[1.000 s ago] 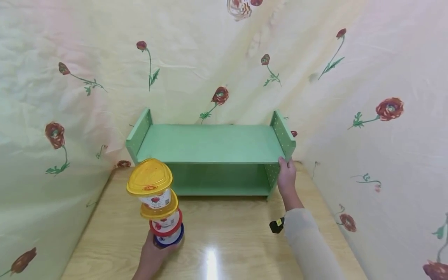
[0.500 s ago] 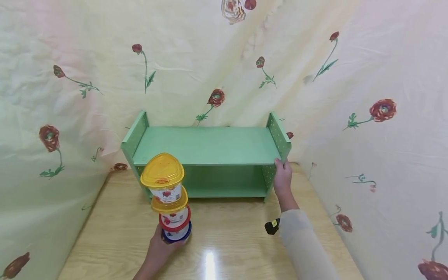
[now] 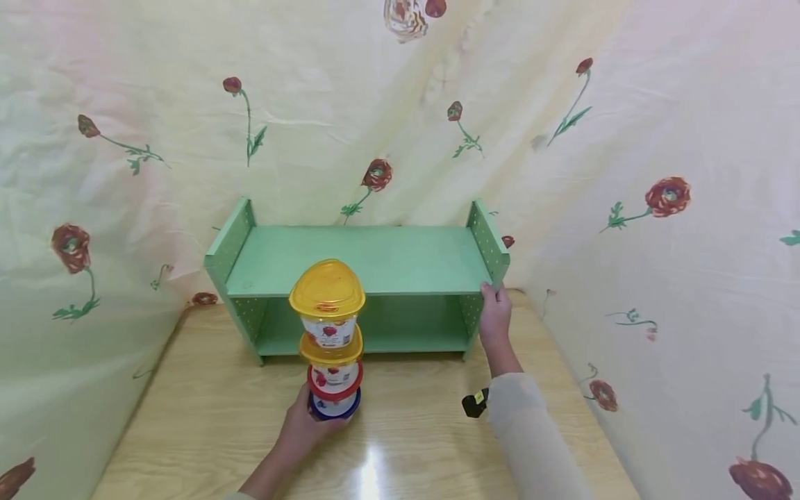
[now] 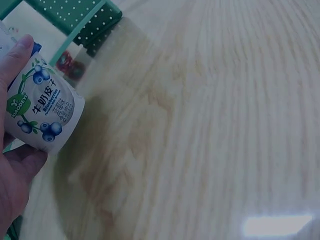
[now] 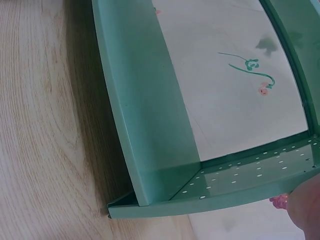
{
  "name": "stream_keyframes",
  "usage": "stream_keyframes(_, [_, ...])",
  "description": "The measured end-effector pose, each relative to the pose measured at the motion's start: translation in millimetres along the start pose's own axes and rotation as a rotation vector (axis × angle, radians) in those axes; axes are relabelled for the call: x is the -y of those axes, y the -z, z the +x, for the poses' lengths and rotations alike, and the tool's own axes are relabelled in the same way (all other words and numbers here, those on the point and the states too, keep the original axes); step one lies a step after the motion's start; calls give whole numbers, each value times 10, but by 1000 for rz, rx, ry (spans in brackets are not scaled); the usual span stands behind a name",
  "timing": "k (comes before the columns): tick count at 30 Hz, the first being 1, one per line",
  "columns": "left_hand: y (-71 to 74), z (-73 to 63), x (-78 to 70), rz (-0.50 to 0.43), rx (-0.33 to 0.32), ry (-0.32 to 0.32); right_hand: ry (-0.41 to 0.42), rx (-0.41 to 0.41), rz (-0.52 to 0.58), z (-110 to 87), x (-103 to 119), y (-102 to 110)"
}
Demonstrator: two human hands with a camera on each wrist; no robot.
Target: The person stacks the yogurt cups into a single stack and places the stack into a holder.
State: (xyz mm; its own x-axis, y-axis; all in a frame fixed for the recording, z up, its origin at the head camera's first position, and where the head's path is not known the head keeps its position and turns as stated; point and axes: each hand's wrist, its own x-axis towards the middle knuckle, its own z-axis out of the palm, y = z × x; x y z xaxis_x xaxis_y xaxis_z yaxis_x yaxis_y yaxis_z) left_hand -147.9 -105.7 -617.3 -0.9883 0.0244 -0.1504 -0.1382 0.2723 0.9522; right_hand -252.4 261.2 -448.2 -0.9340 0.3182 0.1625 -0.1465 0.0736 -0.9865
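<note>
My left hand (image 3: pixel 305 432) holds a stack of yogurt tubs from below, its fingers curled round the lowest one. That lowest tub (image 4: pixel 50 107) is white with blueberry pictures and has a blue rim. Above it come a red-rimmed tub (image 3: pixel 335 396), a yellow-lidded tub (image 3: pixel 331 355) and, on top, another tub with a wide yellow lid (image 3: pixel 328 288). The stack is held up in front of a green two-tier shelf (image 3: pixel 425 257). At the shelf's front right corner, my right hand (image 3: pixel 496 316) grips the side panel, thumb at the upper board's edge.
The shelf stands on a wooden table (image 3: pixel 412 417) against a flower-printed cloth (image 3: pixel 312 139). Dotted end panels (image 3: pixel 490 239) rise above its upper board. More cloth hangs at left and right. A black device (image 3: pixel 475 404) sits at my right wrist.
My left hand has carried the stack rightward, from the shelf's left end towards its middle. My right hand keeps its grip on the shelf. The view has shifted slightly.
</note>
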Motion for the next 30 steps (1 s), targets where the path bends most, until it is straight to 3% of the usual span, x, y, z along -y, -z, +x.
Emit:
stream_keyframes(5, [-32, 31, -83, -19, 26, -62, -22, 4, -37, -20, 12, -32])
stream_keyframes(11, [-35, 102, -216, -16, 74, -116, 6, -6, -47, -25, 25, -40])
stream_keyframes(23, [21, 254, -448, 6, 160, -176, 43, -53, -74, 152, -319, -21])
stream_keyframes(30, [-35, 311, -558, 1, 206, -236, 60, -51, -44, 113, -251, -44])
